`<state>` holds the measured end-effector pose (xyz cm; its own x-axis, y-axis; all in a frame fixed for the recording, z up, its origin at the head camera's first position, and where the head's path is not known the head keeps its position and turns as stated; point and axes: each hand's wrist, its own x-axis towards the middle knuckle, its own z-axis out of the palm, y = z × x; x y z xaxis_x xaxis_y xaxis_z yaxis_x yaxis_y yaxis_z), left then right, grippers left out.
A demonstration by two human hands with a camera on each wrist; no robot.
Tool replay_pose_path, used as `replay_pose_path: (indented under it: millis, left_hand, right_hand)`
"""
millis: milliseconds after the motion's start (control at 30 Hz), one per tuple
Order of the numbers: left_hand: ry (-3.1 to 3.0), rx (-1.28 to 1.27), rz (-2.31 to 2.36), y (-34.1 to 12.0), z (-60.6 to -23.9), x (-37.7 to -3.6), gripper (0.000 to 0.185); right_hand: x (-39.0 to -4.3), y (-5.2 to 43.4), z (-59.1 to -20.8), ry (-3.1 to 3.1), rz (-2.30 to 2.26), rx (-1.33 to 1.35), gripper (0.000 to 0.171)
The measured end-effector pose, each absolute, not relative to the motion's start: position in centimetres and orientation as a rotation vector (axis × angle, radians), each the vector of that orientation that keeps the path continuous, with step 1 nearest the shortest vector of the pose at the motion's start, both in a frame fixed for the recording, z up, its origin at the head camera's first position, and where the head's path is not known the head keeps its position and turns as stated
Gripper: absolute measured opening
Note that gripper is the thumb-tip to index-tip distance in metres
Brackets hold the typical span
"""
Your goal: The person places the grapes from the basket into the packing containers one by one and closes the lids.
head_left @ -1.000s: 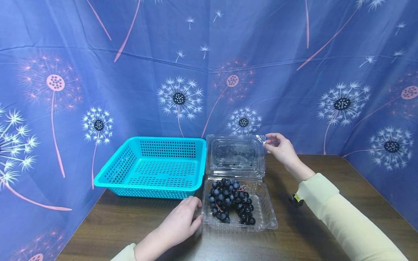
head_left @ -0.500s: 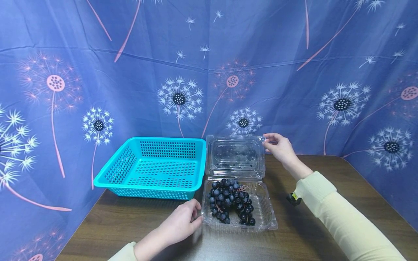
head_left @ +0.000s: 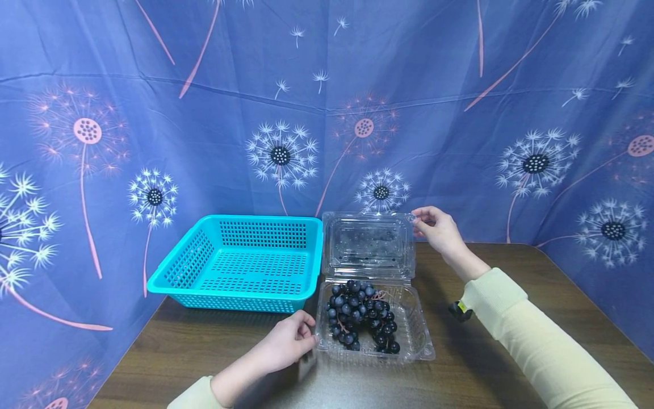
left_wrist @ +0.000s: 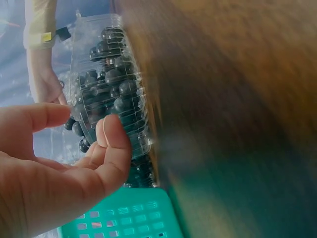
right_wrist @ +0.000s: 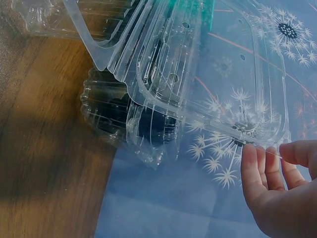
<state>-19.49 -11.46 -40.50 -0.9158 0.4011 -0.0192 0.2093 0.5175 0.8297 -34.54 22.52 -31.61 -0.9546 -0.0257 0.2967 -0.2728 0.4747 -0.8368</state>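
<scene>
The right hand pinches the top corner of the lid between thumb and fingertips, holding it upright. The left hand has its fingers curled against the near left corner of the clear box, thumb apart. The grapes lie inside the box, on the brown table. A teal basket stands just left of the box, touching the lid's edge. A blue dandelion cloth hangs behind.

Staged recording corner, dandelion-print blue cloth backdrop, wooden table
</scene>
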Motion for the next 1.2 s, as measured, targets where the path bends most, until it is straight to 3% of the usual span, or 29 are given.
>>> replay_pose_path:
  millis: [567, 1200]
  left_hand:
    - [1.961, 0.174, 1.870, -10.9, -40.8, -19.9, 0.037]
    - [1.634, 0.068, 2.005, -10.6, -41.5, -20.2, 0.031]
  right_hand:
    - [-34.6, 22.8, -31.9, -2.440, 1.444, 0.314, 0.023]
    - [-33.3, 23.2, -32.1, -2.393, 1.427, 0.377, 0.023]
